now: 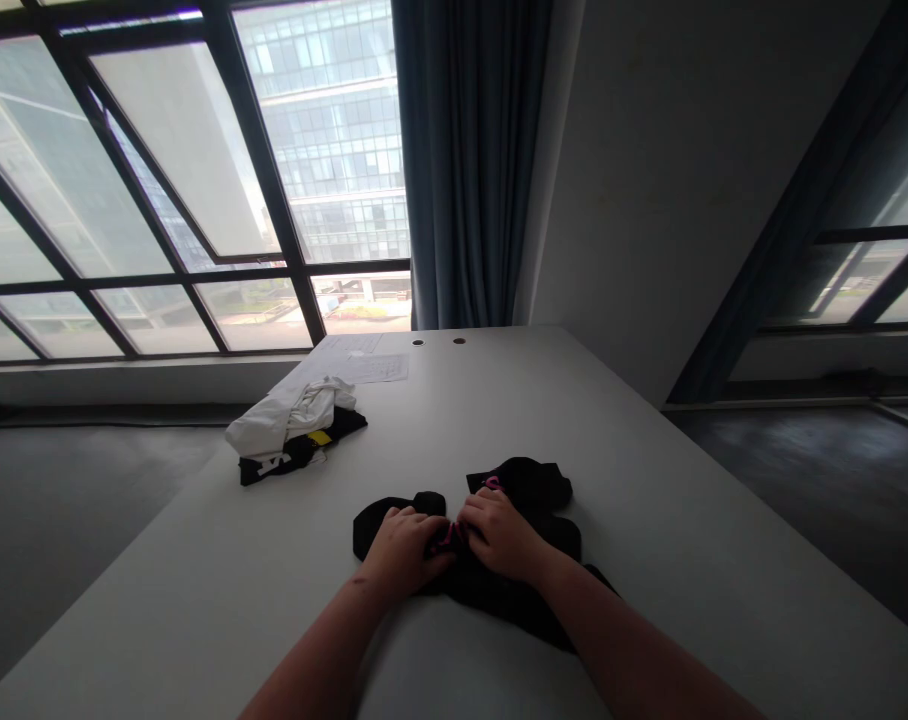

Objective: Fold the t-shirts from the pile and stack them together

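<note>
A crumpled black garment (525,610) with bits of pink on it lies on the white table in front of me. Its exact kind does not show. My left hand (409,545) has its fingers curled onto the cloth on the left, thumb towards the middle. Close beside it, my right hand (499,530) pinches the same cloth near a pink strip. The two hands almost meet over this pink part. Some of the fabric spreads out behind and to the right of my right hand, and part of it is hidden under my hands and forearms.
On the left of the white table (439,415) sits a pile of white cloth (281,415) over black cloth with a yellow patch (320,438). Behind it are paper sheets (379,368). Two round cable holes are at the far edge, before a blue curtain (473,170) and windows.
</note>
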Available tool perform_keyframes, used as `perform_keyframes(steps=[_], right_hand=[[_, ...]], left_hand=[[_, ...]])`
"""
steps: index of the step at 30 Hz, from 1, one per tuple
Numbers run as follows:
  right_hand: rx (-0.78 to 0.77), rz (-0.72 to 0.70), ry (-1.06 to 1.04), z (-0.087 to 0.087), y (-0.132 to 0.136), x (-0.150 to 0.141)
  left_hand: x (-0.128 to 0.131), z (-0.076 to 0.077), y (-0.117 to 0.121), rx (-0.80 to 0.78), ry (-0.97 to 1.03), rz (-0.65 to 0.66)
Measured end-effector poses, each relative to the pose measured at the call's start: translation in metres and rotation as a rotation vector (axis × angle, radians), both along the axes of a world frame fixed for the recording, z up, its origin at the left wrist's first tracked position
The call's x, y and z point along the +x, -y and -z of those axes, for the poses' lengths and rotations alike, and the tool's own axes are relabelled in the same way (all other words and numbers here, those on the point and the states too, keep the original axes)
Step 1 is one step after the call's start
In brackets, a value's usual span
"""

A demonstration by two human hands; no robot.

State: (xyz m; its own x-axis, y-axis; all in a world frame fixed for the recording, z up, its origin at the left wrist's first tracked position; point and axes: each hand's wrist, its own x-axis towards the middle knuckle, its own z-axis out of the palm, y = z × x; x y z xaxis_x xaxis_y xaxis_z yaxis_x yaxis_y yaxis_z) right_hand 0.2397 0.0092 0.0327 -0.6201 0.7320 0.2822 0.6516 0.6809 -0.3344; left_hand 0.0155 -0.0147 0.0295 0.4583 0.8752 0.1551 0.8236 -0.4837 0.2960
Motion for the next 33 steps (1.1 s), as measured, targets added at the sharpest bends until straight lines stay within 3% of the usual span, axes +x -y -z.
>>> perform_keyframes(steps=[4, 8, 14, 21, 25, 29, 33], right_hand=[[0.120, -0.077, -0.286, 0.004, 0.001, 0.001], [0.125, -0.148, -0.420, 0.010, 0.000, -0.001], [0.129, -0.144, -0.429, 0.013, 0.000, 0.001], [0.101, -0.108, -0.303, 0.005, -0.002, 0.005], [0.166, 0.057, -0.260, 0.012, -0.007, 0.005], [0.188, 0.261, -0.293, 0.020, -0.012, 0.009], [0.143, 0.223, -0.283, 0.020, -0.012, 0.010]], left_hand=[[-0.001, 0.002, -0.001, 0.025, 0.021, 0.033], [-0.002, 0.002, 0.000, 0.045, 0.028, 0.047], [-0.004, 0.005, -0.001, 0.063, 0.162, 0.130], [-0.014, 0.011, -0.009, 0.219, 0.297, -0.049], [-0.014, 0.012, -0.008, 0.263, 0.324, -0.075], [-0.010, 0.007, -0.003, 0.163, 0.290, 0.046], [-0.013, 0.002, -0.003, 0.040, 0.343, 0.169]])
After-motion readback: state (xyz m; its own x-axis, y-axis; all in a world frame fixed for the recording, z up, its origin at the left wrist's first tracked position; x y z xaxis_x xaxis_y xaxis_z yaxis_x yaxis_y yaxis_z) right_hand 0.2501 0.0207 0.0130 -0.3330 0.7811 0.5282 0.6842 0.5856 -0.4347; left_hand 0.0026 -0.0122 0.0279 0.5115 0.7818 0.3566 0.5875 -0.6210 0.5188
